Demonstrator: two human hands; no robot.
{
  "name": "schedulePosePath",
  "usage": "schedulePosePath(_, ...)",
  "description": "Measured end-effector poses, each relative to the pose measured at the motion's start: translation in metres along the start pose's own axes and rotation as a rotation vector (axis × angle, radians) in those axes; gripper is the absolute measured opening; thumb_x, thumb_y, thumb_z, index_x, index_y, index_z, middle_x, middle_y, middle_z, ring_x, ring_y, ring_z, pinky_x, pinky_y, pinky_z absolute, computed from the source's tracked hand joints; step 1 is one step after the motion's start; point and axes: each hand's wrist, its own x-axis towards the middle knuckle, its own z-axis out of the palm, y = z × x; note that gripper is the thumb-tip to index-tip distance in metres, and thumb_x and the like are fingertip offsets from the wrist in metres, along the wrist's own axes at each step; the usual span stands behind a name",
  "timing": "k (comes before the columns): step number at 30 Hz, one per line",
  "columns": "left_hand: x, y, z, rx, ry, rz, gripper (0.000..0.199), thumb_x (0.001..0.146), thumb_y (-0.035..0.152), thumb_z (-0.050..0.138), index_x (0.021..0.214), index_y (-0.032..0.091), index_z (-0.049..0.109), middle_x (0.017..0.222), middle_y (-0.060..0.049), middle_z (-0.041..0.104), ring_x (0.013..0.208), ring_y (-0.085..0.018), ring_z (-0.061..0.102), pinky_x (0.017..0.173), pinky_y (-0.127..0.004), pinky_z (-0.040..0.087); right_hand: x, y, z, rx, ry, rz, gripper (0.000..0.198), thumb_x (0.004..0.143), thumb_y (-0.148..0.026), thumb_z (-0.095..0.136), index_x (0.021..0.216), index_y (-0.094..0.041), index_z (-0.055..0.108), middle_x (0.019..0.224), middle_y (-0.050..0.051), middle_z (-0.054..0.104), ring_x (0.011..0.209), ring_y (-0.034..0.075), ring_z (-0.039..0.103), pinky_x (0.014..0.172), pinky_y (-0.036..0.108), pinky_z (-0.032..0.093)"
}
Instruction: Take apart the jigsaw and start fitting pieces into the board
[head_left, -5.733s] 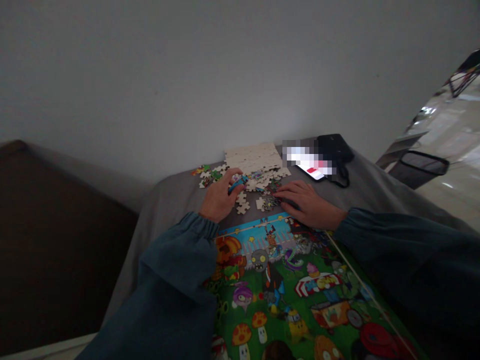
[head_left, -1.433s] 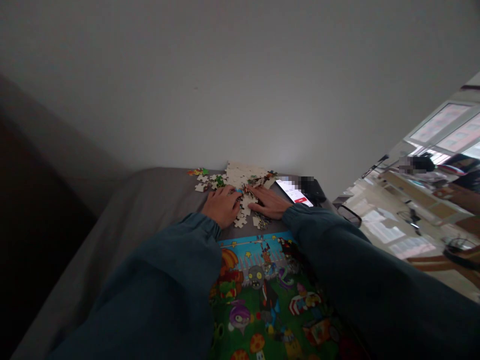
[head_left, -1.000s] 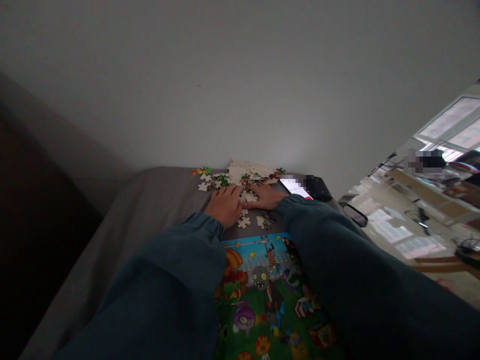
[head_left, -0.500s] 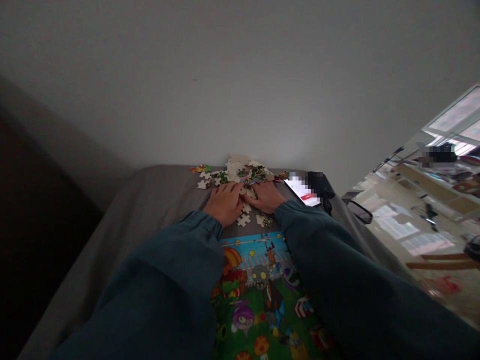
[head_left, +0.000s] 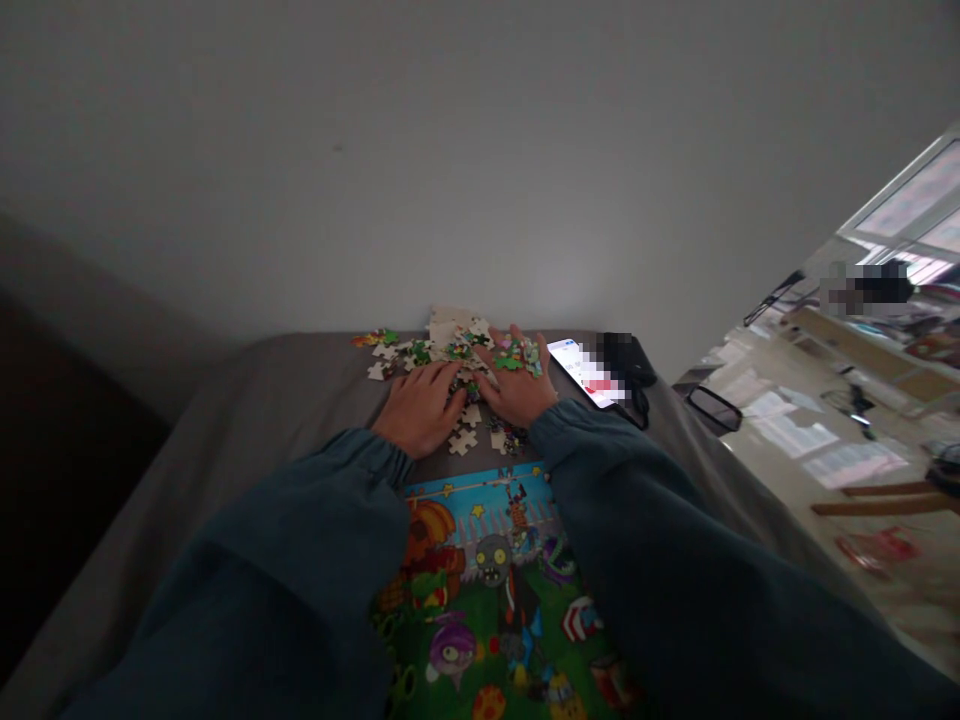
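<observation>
**Gray cloth [head_left: 247, 430] by a pale wall [head_left: 450, 150], puzzle pieces [head_left: 459, 352] heaped at its far edge**

Behind the cloth the wall rises plain; at the right the view opens, tilted and partly blurred, onto a bright room with a window [head_left: 907, 200] and a light floor.

The pieces lie in a loose heap close to the wall, some showing their pale backs, others green or mixed color. A pale stack [head_left: 444, 322] stands out at the rear of the heap, and a few scattered pieces lie at its left and front.

The left hand [head_left: 421, 408] rests palm down at the heap's left front, fingers side by side and slightly bent, thumb apart. Its underside is hidden, so I cannot tell whether its grip has hold of a piece.

The right hand [head_left: 517, 385] is at the heap's right side, its grip spread wide, with several colored pieces lying over its fingers. Its thumb points toward the left hand, and pieces show between the two.

Nearer the body, between the blue-green sleeves [head_left: 277, 560], lies a cartoon poster [head_left: 487, 570]. Beyond the right hand, a lit phone [head_left: 574, 370] lies just beside a black case [head_left: 637, 360].
</observation>
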Motion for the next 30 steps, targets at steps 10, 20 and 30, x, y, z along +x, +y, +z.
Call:
schedulePosePath(10,0.0,0.003,-0.005,0.005,-0.042,-0.018,0.048,0.101,0.037,0.03,0.145,0.021,0.042,0.147,-0.008,0.05,0.134,-0.027,0.045,0.107,-0.044,0.038,0.003,0.011,0.013,0.11,-0.103,0.221,0.063,0.093,-0.06,0.044,0.147,-0.028,0.044,0.162,0.009,0.028,0.145,0.046,0.022,0.11,0.073,0.023)
schedulePosePath(20,0.0,-0.001,-0.001,-0.005,-0.034,0.022,0.047,0.101,0.038,0.03,0.141,0.02,0.047,0.145,-0.009,0.052,0.131,-0.027,0.048,0.106,-0.046,0.039,0.005,0.013,0.009,0.151,-0.077,0.214,0.043,0.094,-0.032,0.047,0.134,-0.023,0.055,0.147,0.011,0.049,0.13,0.032,0.048,0.108,0.059,0.039)
schedulePosePath(30,0.0,0.0,-0.002,0.012,-0.037,0.036,0.046,0.101,0.037,0.032,0.141,0.021,0.048,0.146,-0.008,0.051,0.132,-0.027,0.047,0.105,-0.045,0.041,0.009,0.019,0.008,0.228,0.06,-0.114,0.05,0.09,-0.004,0.035,0.129,-0.022,0.062,0.134,0.009,0.058,0.128,0.022,0.047,0.111,0.042,0.039)
